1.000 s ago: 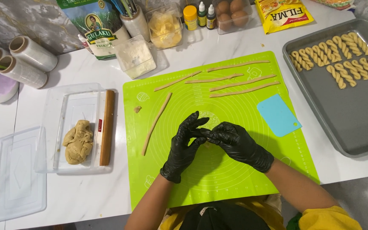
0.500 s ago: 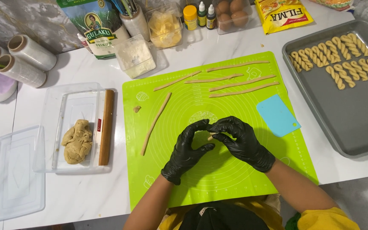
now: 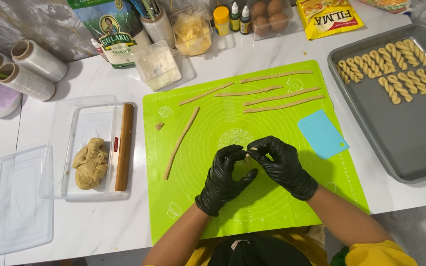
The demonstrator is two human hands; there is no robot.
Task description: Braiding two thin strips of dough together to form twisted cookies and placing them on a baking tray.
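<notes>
Both my hands wear black gloves and meet over the near middle of a lime green silicone mat (image 3: 208, 123). My left hand (image 3: 225, 177) and my right hand (image 3: 282, 165) pinch a small piece of tan dough (image 3: 250, 150) between their fingertips; most of it is hidden by the fingers. Several thin rolled dough ropes (image 3: 277, 93) lie across the mat's far part, and one longer rope (image 3: 181, 142) lies diagonally to the left of my hands. A tiny dough scrap (image 3: 159, 126) sits near the mat's left edge.
A light blue plastic scraper (image 3: 321, 140) lies on the mat's right side. A grey baking tray (image 3: 400, 143) at right holds several twisted dough pieces (image 3: 390, 69). At left, a clear container (image 3: 60, 148) holds a dough lump (image 3: 90, 162) and a wooden rolling pin (image 3: 124, 147). Bags, bottles, eggs stand behind.
My fingertips have shifted slightly up and apart, working the small dough piece; it now shows between the fingers. Nothing else on the table has moved.
</notes>
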